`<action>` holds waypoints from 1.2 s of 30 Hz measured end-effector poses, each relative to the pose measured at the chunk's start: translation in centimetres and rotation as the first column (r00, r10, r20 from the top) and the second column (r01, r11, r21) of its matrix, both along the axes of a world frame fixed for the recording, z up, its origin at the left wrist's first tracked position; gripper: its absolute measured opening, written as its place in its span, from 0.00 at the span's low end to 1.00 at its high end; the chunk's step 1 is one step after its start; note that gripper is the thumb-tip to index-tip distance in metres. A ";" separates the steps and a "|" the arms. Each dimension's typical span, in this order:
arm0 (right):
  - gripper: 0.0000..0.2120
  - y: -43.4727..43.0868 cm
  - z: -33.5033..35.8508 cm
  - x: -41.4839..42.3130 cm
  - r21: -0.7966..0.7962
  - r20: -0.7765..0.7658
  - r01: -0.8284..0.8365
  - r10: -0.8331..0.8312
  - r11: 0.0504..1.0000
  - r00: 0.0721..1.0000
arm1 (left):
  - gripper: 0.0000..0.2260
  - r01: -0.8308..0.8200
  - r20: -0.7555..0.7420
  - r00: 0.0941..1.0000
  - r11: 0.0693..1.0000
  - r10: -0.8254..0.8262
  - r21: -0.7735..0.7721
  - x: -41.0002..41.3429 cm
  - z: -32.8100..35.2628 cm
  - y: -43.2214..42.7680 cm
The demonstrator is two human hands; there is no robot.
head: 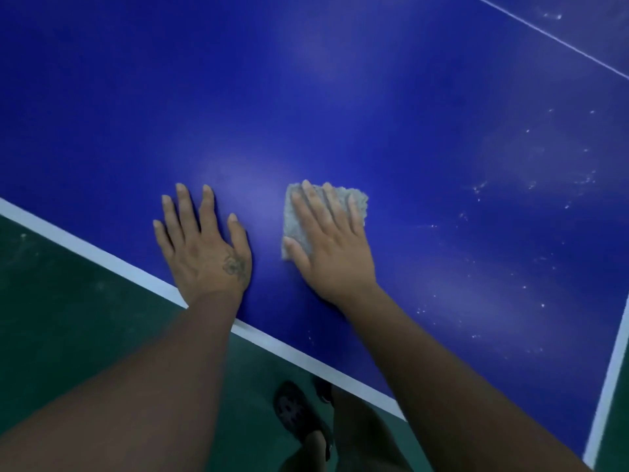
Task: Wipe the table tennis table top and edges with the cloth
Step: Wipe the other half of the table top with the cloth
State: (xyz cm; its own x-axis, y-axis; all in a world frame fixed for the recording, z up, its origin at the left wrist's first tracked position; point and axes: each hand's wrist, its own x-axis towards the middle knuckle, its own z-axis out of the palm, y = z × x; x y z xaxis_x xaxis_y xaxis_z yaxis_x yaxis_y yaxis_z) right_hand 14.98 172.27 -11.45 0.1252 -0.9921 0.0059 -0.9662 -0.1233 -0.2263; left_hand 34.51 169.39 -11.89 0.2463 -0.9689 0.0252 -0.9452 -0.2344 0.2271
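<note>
1. Left hand (204, 247): one; open and flat, fingers spread, palm down on the blue desk (340, 97) just inside the near white edge line (112, 260); holds nothing; a small dark mark shows on its back
2. Right hand (330, 243): one; open and flat, fingers stretched forward and pressed down on the cloth (357, 199); not curled around it, only bearing on top
3. Cloth: one; grey, fluffy, roughly square, lying flat on the blue top under the right fingers, near the front edge, just to the right of the left hand and apart from it; its far and right borders show past the fingertips
4. Desk: one; a table tennis top, blue, with white lines: one along the near edge, one along the right edge (609, 379), one thin line across the upper right corner (551, 39)
5. White specks (531, 185): many, scattered over the right part of the top, well to the right of the cloth; uncounted
6. Floor (68, 318): green, below the near edge
7. Dark shoe (296, 413): one seen clearly, on the floor under the edge; a second dark shape (323, 390) beside it is partly hidden
</note>
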 end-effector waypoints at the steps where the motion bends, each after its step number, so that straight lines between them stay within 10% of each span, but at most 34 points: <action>1: 0.33 0.6 -0.1 -1.5 0.003 0.002 -0.025 0.025 1.000 1.000 | 0.28 -0.011 0.004 1.000 1.000 0.011 0.001 0.0 0.1 0.0; 11: 0.35 -8.1 1.0 -11.5 0.096 -0.055 0.523 -0.520 0.847 0.852 | 0.25 -0.007 0.046 0.999 1.000 0.007 0.001 -0.5 0.7 0.1; 17: 0.34 -7.2 0.1 0.6 0.015 -0.002 0.116 -0.116 0.993 0.993 | 0.24 -0.007 0.042 0.999 1.000 0.008 -0.003 -0.7 1.1 0.0; 23: 0.35 8.2 -0.1 -1.2 0.122 0.048 -0.330 0.327 0.936 0.944 | 0.24 -0.004 0.021 1.000 1.000 0.005 -0.019 -0.3 0.9 -0.1; 32: 0.34 4.4 0.5 -11.6 0.126 -0.086 0.181 -0.171 0.975 0.982 | 0.24 -0.006 0.023 1.000 0.998 0.008 -0.062 -0.1 0.5 -0.2; 36: 0.36 4.1 0.4 -3.3 0.128 0.004 0.051 -0.052 0.990 0.999 | 0.24 -0.012 0.017 1.000 0.998 0.014 -0.069 -0.1 0.6 -0.1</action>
State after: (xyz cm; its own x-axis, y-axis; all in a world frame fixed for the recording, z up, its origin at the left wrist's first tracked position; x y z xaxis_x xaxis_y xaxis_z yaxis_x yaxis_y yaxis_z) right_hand 11.72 176.33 -11.06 0.0744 -0.9899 -0.1208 -0.9688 -0.0430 -0.2440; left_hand 34.43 169.25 -11.33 0.2579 -0.9614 0.0958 -0.9461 -0.2312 0.2266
